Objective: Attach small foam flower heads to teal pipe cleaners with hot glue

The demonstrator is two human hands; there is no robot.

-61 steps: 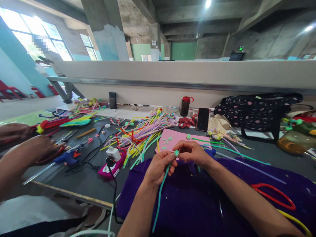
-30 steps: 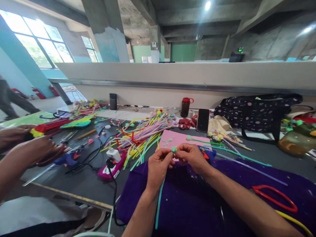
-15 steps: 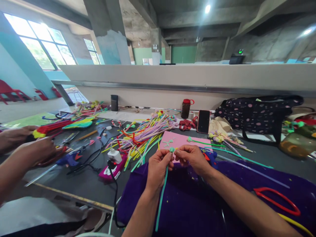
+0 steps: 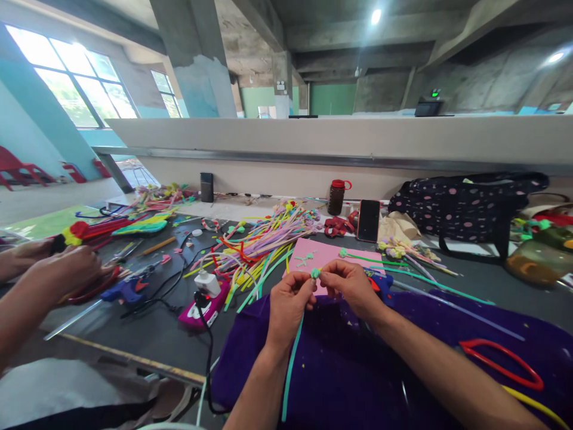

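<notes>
My left hand (image 4: 286, 307) pinches a mint-green pipe cleaner (image 4: 293, 370) just below its top, and the long stem hangs down over the purple cloth. A small mint-green bud (image 4: 315, 273) sits at that top, between the two hands. With closed thumb and fingers, my right hand (image 4: 351, 288) pinches at the bud's right side; its fingertips hide exactly what they grip. Behind the hands lies a pink sheet (image 4: 308, 246) with small mint-green pieces (image 4: 305, 260) on it. A blue glue gun (image 4: 380, 283) is partly hidden behind my right hand.
Purple cloth (image 4: 358, 370) covers my front, with red-handled scissors (image 4: 501, 364) on it. Bundled pipe cleaners (image 4: 273, 236), a magenta power strip (image 4: 206, 310), a bottle (image 4: 336, 197), a phone (image 4: 369, 220) and a bag (image 4: 456, 209) stand around. At left, a co-worker's hands (image 4: 67, 266) work near another glue gun (image 4: 125, 291).
The bud now shows more fully above my left fingertips, and both hands have shifted slightly. At left, the co-worker's hands have moved a little, bringing a red and yellow flower into view.
</notes>
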